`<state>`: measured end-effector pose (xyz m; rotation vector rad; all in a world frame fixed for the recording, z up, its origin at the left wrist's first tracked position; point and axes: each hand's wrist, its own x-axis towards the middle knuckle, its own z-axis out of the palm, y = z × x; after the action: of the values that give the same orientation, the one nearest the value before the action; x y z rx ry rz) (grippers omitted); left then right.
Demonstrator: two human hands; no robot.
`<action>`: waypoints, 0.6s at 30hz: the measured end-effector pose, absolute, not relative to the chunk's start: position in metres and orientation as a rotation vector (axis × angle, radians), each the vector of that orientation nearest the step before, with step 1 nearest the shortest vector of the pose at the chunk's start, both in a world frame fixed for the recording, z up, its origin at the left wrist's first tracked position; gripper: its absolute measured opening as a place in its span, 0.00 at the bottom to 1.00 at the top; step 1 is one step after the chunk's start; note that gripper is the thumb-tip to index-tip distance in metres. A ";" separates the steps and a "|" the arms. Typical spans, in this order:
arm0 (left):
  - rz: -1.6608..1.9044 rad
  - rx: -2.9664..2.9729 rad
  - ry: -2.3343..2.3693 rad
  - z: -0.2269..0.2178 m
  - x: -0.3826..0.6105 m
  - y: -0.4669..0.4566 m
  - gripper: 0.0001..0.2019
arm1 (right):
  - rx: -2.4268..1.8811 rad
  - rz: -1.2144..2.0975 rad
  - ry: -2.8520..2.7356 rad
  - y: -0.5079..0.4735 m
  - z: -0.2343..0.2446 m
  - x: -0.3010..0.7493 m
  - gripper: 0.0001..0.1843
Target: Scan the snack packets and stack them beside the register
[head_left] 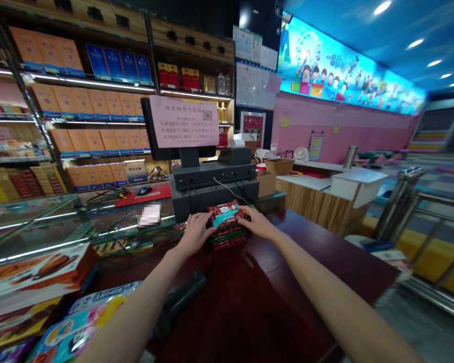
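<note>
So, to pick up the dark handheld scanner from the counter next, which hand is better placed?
Left, probably. The scanner lies just beside the left forearm, on the left hand's side of the snack packet stack. The right hand rests on the stack's far side and would have to cross over.

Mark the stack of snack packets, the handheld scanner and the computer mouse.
stack of snack packets point(226, 217): head view, teal top packet.
handheld scanner point(179, 301): head view, its dark body.
computer mouse point(144, 190): head view, its back.
</note>
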<state>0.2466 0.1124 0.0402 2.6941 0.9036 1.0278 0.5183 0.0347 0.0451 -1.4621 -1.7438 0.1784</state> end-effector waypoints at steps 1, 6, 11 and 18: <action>1.025 2.684 0.900 0.039 0.246 0.114 0.25 | -1.462 0.188 -1.742 0.035 0.044 0.518 0.28; 1.027 2.612 0.860 0.034 0.246 0.119 0.25 | -1.453 0.207 -1.723 0.035 0.042 0.518 0.27; 1.014 2.485 0.831 0.031 0.246 0.118 0.26 | -1.415 0.238 -1.691 0.032 0.040 0.514 0.27; 0.975 2.197 0.872 0.024 0.256 0.118 0.30 | -1.361 0.308 -1.620 0.033 0.032 0.509 0.27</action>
<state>0.2556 0.1182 0.0237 2.1967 0.8720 0.9753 0.5090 0.0333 0.0315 -1.3605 -1.6203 0.3079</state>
